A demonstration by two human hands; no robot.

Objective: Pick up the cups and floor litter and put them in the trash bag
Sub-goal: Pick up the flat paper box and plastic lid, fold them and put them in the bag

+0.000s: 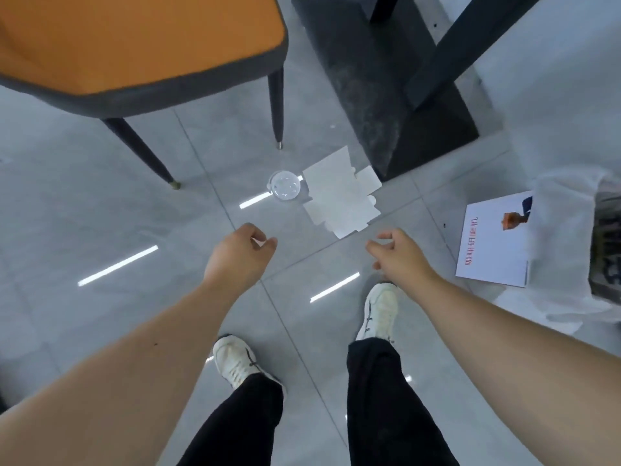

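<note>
A clear plastic cup lid (pixel 285 185) lies on the grey tiled floor, touching a flattened white cardboard box (pixel 341 196) to its right. A white printed leaflet (pixel 494 242) lies further right, beside the white trash bag (pixel 564 237), whose dark opening shows at the frame's right edge. My left hand (pixel 240 253) hovers above the floor just short of the lid, fingers loosely curled, holding nothing. My right hand (pixel 398 252) hovers below the cardboard, fingers spread and empty.
An orange chair (pixel 134 45) with dark legs stands at the upper left, one leg close to the lid. A dark table base (pixel 386 95) rises behind the cardboard. My two white shoes stand on the tiles below my hands.
</note>
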